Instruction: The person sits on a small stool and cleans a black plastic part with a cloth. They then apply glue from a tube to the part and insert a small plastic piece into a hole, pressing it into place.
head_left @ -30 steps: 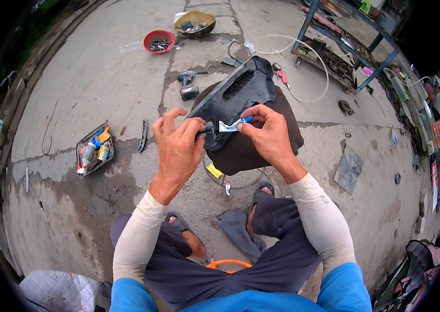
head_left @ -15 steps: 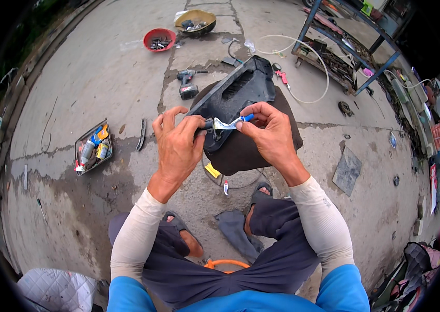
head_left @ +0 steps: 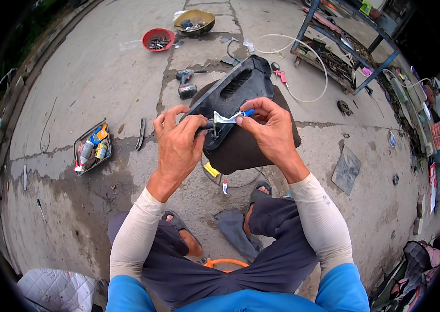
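Observation:
My right hand point(head_left: 277, 136) pinches a small crumpled white-and-silver tube point(head_left: 223, 119) close to its blue cap point(head_left: 248, 112). The tube's flat end points left, towards my left hand point(head_left: 179, 145). That hand is closed, thumb and fingers round a dark, rod-like piece point(head_left: 209, 125) whose end comes up to the tube. Whether this piece belongs to the part below cannot be made out. Beneath both hands, a large black plastic part point(head_left: 246, 78) with a slotted opening rests slantwise on a dark brown padded seat point(head_left: 277, 140).
A cordless drill point(head_left: 186, 83), a red bowl point(head_left: 158, 39) and a yellow bowl point(head_left: 195, 22) of small parts lie beyond. Left is a tray point(head_left: 93, 170) of bottles. A blue metal rack point(head_left: 304, 26) and a pale hose point(head_left: 328, 73) stand right. A yellow packet point(head_left: 211, 169) lies by my feet.
The tube has turned slightly, and its broad flat end now shows more openly between my hands. My right hand has shifted a little upward; the left has barely moved.

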Demonstrator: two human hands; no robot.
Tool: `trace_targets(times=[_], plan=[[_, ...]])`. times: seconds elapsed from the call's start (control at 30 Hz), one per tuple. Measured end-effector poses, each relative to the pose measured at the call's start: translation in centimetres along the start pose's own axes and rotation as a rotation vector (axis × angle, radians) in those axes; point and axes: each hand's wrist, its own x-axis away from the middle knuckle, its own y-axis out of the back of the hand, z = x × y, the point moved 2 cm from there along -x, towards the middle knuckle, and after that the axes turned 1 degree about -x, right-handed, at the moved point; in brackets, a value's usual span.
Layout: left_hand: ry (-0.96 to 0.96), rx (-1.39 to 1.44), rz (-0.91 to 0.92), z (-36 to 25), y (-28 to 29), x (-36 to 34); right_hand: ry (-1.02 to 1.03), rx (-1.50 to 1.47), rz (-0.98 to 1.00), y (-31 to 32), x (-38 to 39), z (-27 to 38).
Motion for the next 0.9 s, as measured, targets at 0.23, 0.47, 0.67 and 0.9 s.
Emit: trace_targets(times=[0.23, 0.47, 0.67, 0.9], plan=[[0.006, 0.007, 0.005, 0.0, 0.03, -0.15, 0.062, 0.032, 0.005, -0.07, 0.5, 0.25], [0.019, 0.015, -0.001, 0.42, -0.11, -0.12, 0.079, 0.041, -0.007, 0.01, 0.86, 0.7], [0.028, 0.021, -0.01, 0.37, -0.1, -0.23, 0.082, 0.009, 0.0, 0.03, 0.93, 0.84], [0.025, 0.031, -0.007, 0.35, -0.06, -0.22, 0.105, -0.038, 0.016, 0.02, 0.96, 0.79]])
